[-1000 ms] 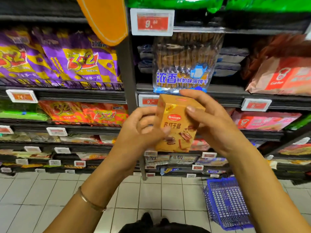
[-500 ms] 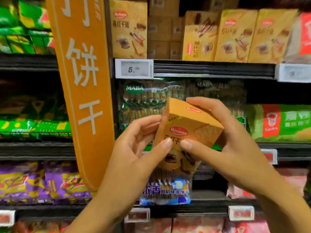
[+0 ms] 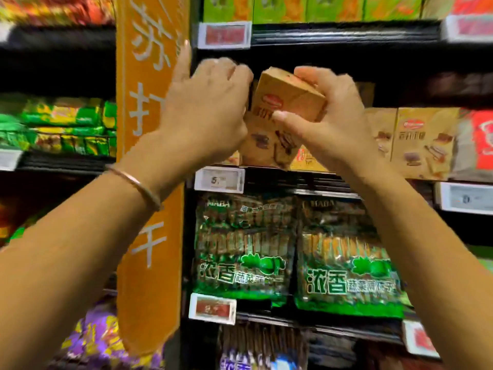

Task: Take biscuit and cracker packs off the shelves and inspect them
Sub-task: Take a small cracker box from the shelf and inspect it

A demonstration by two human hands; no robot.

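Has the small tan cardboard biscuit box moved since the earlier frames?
Yes. The tan cardboard box has gone up: earlier it was below the white price tag on the shelf edge, now it is above it.

an orange banner (image 3: 149,303) with white characters hangs beside a white price tag (image 3: 219,179)

The tan biscuit box (image 3: 277,121) has gone up from in front of the lower shelves to the shelf (image 3: 320,180) of matching boxes (image 3: 424,142), its lower end now at that shelf's front edge. The left hand (image 3: 205,110) has turned its back to the camera and curled at the box's left side. The right hand (image 3: 328,116) has shifted to the top right corner.
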